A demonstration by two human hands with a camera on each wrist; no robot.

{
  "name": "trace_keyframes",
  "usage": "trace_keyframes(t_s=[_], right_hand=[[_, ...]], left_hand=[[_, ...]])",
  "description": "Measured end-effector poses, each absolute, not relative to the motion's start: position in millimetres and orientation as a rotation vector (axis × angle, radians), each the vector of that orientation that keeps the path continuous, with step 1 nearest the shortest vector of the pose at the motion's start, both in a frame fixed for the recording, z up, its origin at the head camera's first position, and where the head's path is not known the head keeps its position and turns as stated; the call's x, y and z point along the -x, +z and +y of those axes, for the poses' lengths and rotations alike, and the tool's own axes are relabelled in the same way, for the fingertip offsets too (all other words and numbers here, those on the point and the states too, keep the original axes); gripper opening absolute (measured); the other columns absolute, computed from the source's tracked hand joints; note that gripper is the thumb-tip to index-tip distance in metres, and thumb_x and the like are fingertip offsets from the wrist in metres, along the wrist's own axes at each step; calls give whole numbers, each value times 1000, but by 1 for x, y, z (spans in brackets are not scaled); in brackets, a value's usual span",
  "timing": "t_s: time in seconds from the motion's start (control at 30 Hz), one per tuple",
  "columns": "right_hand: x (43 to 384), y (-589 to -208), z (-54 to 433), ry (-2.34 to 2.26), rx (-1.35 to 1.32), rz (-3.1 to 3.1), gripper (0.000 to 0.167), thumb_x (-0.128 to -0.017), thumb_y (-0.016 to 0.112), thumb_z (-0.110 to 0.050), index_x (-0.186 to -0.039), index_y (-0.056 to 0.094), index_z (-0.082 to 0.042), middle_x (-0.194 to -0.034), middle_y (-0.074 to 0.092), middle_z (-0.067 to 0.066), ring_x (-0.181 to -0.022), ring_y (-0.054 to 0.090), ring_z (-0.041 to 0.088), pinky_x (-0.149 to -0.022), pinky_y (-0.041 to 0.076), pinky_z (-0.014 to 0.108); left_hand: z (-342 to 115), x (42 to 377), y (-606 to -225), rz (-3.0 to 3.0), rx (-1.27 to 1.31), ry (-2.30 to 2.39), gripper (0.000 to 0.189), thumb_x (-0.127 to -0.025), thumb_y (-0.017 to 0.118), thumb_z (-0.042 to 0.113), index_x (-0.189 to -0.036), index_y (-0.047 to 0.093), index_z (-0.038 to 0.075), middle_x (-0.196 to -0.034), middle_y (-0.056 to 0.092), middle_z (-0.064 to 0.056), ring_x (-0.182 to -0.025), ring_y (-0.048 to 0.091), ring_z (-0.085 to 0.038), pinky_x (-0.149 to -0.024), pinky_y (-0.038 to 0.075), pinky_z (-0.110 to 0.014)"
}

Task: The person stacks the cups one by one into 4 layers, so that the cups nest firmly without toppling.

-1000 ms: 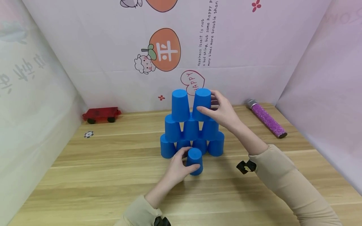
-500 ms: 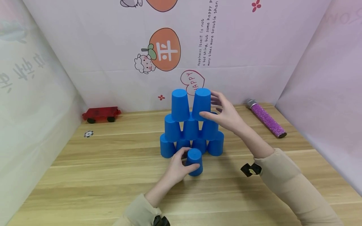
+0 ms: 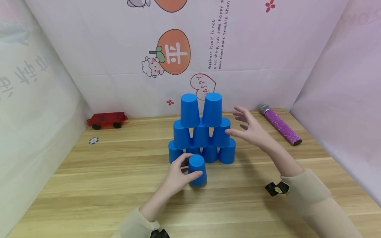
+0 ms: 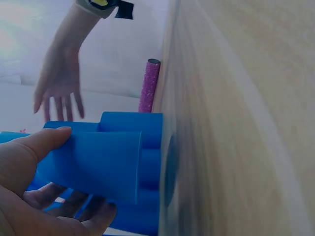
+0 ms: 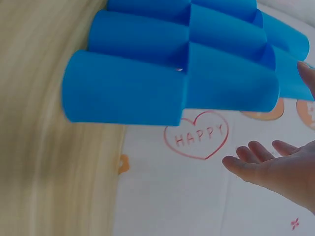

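My left hand (image 3: 175, 178) grips a blue cup (image 3: 197, 170) from its left side, thumb in front and fingers behind. The cup is upside down, in front of a pyramid of upside-down blue cups (image 3: 201, 135). In the left wrist view this held cup (image 4: 93, 164) appears slightly off the table. The pyramid has several cups at the bottom, three in the middle and two on top, side by side. To its right my right hand (image 3: 251, 130) hovers with fingers spread and nothing held. In the right wrist view a gap separates this hand (image 5: 278, 169) from the cups.
A purple glittery microphone (image 3: 281, 125) lies at the back right of the wooden table (image 3: 104, 188). A red toy car (image 3: 107, 120) stands at the back left, with a small poker chip (image 3: 93, 140) before it. Printed cloth walls (image 3: 125, 89) enclose the back and sides.
My right hand has let go of the top right cup and moved away to the right and down. My left hand has shifted slightly left with its cup.
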State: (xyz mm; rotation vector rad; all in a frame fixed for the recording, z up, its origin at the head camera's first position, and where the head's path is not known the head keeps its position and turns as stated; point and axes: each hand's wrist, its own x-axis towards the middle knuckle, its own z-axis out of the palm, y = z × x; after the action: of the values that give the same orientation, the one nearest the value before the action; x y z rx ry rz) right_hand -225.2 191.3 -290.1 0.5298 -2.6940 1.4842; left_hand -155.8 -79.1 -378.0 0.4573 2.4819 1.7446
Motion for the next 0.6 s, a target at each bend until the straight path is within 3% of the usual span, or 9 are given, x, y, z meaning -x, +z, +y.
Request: trace_keyframes(t_s=[0.6], right_hand=[[222,-338,223,1741,-380,-2751,80,-91,62,-28,-150,11,-8,-152,24,23,-140,23,42,-110,25,62]], left_hand=[[-101,141,-321,2572,-382,1819,50,-79,76,27,-124,55,20,-124,60,-5,-111,59,-26,-94,50,-49]])
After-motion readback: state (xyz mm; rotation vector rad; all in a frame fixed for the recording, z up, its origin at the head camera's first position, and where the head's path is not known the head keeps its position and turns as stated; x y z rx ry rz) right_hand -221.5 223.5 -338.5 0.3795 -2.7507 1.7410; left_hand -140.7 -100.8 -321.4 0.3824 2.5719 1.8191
